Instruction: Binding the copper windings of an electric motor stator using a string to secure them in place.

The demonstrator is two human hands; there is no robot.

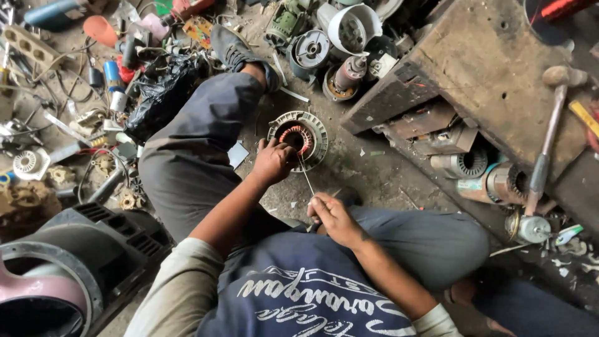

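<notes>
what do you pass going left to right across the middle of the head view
white fan part → black plastic bag → left hand → round motor stator → thin rod in the right hand → wooden bench → hammer

Dirty concrete floor [374, 175]; motor stator [299, 138], scattered motor parts [331, 50]

- Bare concrete floor [380, 178] is lying open to the right of the motor stator [299, 138], leaving room for a hand to pass.
- The wooden block [474, 75] and the motor parts [337, 53] are crowding the far side.
- The bent leg [193, 143] is closing off the left.
- Scrap clutter [81, 93] is filling the floor beyond it.
- The hammer [549, 134] is lying across the block.
</notes>
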